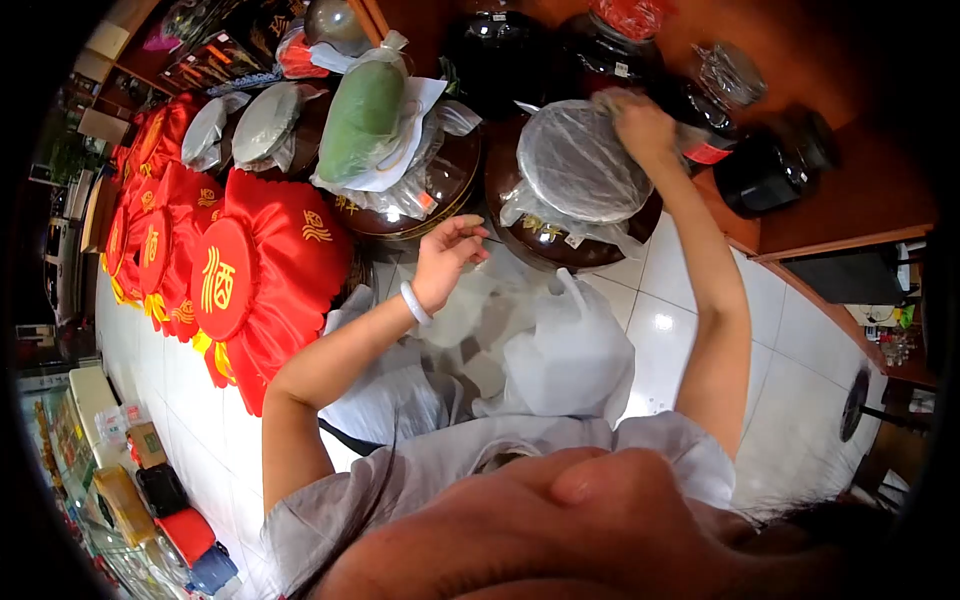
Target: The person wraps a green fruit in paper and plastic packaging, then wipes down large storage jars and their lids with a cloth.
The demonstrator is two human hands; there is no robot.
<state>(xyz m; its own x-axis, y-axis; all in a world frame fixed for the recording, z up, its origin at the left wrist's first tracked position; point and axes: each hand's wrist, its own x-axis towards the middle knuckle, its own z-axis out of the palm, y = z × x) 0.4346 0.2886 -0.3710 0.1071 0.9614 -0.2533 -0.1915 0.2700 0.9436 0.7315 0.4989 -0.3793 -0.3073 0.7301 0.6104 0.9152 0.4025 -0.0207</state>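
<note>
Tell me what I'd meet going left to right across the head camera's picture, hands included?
Large red cloth cover → green bundle in clear plastic → left hand → right hand, at the upper right edge of a plastic-covered lid → dark jar.

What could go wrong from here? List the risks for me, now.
1. The right hand is at the edge of the thin plastic film over the brown jar; pulling might tear it.
2. The red-labelled jar stands close beside that hand, so a sideways swing could knock it.
3. The green bundle lies atop the neighbouring jar; a bump might roll it off.
</note>
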